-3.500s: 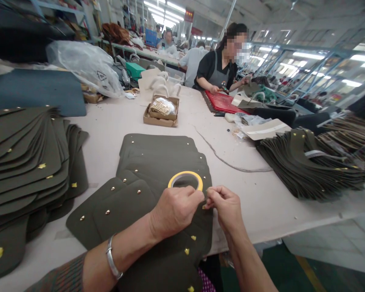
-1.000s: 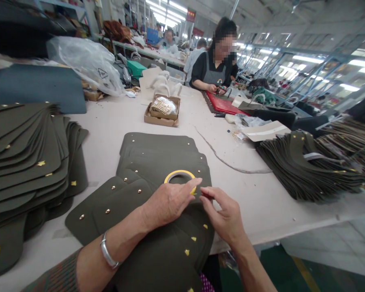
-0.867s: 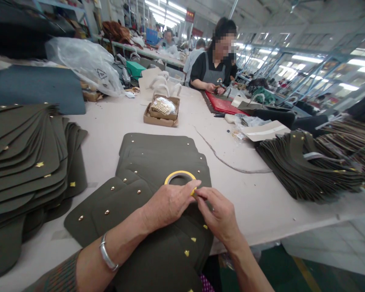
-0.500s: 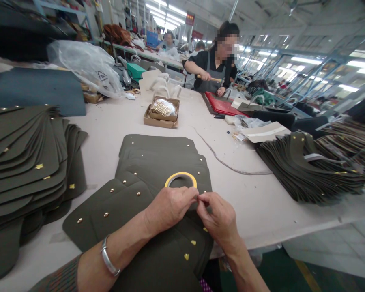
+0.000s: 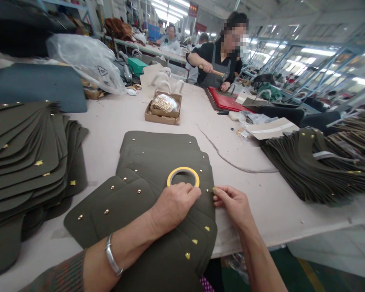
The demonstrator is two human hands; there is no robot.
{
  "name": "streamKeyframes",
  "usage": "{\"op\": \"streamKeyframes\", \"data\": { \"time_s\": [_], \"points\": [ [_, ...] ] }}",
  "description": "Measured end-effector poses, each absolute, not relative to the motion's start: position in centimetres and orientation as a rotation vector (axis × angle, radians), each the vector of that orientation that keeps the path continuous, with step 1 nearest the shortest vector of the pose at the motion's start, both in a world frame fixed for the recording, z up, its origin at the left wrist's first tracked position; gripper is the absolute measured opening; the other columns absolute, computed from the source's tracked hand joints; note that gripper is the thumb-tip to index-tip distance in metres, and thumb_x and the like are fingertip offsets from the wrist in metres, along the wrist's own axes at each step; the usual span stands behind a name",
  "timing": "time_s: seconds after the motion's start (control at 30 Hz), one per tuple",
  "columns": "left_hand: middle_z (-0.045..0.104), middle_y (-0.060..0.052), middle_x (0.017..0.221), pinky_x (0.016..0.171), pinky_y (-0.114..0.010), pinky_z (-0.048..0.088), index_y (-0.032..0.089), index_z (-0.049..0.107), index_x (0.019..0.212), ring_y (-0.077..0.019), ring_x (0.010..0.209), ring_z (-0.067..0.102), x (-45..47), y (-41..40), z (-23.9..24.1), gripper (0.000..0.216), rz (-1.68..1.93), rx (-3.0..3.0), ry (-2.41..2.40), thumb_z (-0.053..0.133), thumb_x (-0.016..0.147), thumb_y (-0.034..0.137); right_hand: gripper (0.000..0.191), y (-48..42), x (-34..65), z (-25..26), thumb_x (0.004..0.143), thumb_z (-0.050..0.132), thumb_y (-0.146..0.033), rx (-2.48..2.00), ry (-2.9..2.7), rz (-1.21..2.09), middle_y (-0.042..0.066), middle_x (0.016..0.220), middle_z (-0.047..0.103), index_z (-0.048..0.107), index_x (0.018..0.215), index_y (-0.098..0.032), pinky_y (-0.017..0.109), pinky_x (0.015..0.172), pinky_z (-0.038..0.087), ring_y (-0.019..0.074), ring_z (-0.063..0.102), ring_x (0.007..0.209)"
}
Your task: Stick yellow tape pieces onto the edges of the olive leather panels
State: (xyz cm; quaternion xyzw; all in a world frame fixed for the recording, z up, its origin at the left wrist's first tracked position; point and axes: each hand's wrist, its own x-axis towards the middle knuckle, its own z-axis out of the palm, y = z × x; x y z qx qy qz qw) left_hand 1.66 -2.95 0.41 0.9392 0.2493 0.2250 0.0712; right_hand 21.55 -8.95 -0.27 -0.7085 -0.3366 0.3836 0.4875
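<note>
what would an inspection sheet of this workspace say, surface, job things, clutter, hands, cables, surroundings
Surface: pale tabletop, with scraps toward the far right.
Job's things: overlapping dark panels bearing shiny studs and yellow tape bits; yellow tape roll over them; left panel stack; right panel stack.
Clutter: plastic bag; cardboard boxes with golden pieces.
Left hand: fingers closed on the tape roll.
Right hand: fingers pinching a tape piece by the panels' right edge.
Cables: no sure cable; a thin cord lies on the tabletop.
Surroundings: co-worker across the tabletop holding a hammer-like tool; another person farther back.
</note>
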Motion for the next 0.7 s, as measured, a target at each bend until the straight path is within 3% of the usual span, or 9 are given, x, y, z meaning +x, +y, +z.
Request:
{"op": "streamKeyframes", "data": {
  "time_s": [0.27, 0.47, 0.63, 0.7],
  "points": [
    [0.057, -0.004, 0.086, 0.066, -0.033, 0.049, 0.019, 0.051, 0.088, -0.0214, 0.08, 0.051, 1.8, -2.6, 0.6, 0.006, 0.404, 2.914, 0.78, 0.047, 0.092, 0.017, 0.033, -8.6, 21.4, 0.0, 0.076, 0.065, -0.047, -1.86, -1.152, 0.882, 0.001, 0.059, 0.062, 0.071, 0.08, -0.015, 0.024, 0.049, 0.044, 0.0126, 0.054, 0.052],
    [0.056, -0.004, 0.087, 0.065, -0.033, 0.049, 0.019, 0.049, 0.09, -0.0218, 0.081, 0.05, 1.5, -2.8, 0.3, 0.006, 0.414, 2.884, 0.798, 0.045, 0.093, 0.016, 0.023, -8.2, 20.6, 0.7, 0.082, 0.056, -0.037, -1.956, -1.473, 0.621, 0.003, 0.071, 0.07, 0.07, 0.076, -0.019, 0.027, 0.061, 0.046, 0.0164, 0.062, 0.064],
    [0.054, -0.004, 0.086, 0.065, -0.032, 0.048, 0.019, 0.049, 0.089, -0.0217, 0.08, 0.05, 1.3, -3.1, 0.1, 0.007, 0.423, 2.866, 0.826, 0.045, 0.092, 0.015, 0.028, -8.3, 20.8, 0.8, 0.081, 0.058, -0.034, -2.011, -1.527, 0.523, -0.004, 0.057, 0.064, 0.061, 0.105, -0.019, 0.027, 0.057, 0.045, 0.0159, 0.06, 0.053],
    [0.054, -0.003, 0.085, 0.064, -0.033, 0.048, 0.019, 0.049, 0.089, -0.0217, 0.079, 0.05, 1.3, -3.2, 0.0, 0.007, 0.43, 2.866, 0.844, 0.045, 0.092, 0.015, 0.023, -8.9, 21.1, 0.6, 0.084, 0.058, -0.035, -2.009, -1.531, 0.434, -0.003, 0.06, 0.065, 0.061, 0.101, -0.02, 0.027, 0.057, 0.045, 0.0161, 0.062, 0.055]
  ]
}}
